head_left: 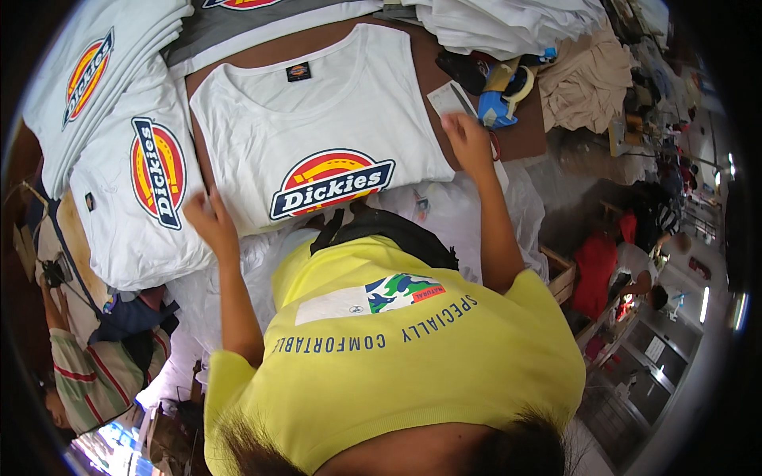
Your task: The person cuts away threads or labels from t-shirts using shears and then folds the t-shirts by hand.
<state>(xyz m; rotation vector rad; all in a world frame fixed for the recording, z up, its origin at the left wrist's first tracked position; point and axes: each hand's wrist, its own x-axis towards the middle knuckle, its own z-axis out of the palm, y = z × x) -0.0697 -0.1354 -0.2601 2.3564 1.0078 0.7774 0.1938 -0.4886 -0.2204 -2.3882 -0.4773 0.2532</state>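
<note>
A white sleeveless shirt (238, 119) with a red, yellow and navy print lies flat in front of me, its neckline facing away. My left hand (209, 218) is at its lower left edge, beside a folded white shirt (111, 230); the slightly blurred fingers are apart and hold nothing. Off the shirt's right edge is my right hand (468, 147), its fingers loosely bent with nothing visible between them. Scissors (463, 98) with dark blades and a red handle lie partly behind this hand, over a white card (445, 97).
The shirt rests on a brown board (520, 139). A blue tape dispenser (497, 109) stands at its right, near beige cloth (583, 75). White garments (508, 28) are heaped at the back, with more folded shirts (135, 47) far left. Another person (103, 373) is at lower left; others work far right.
</note>
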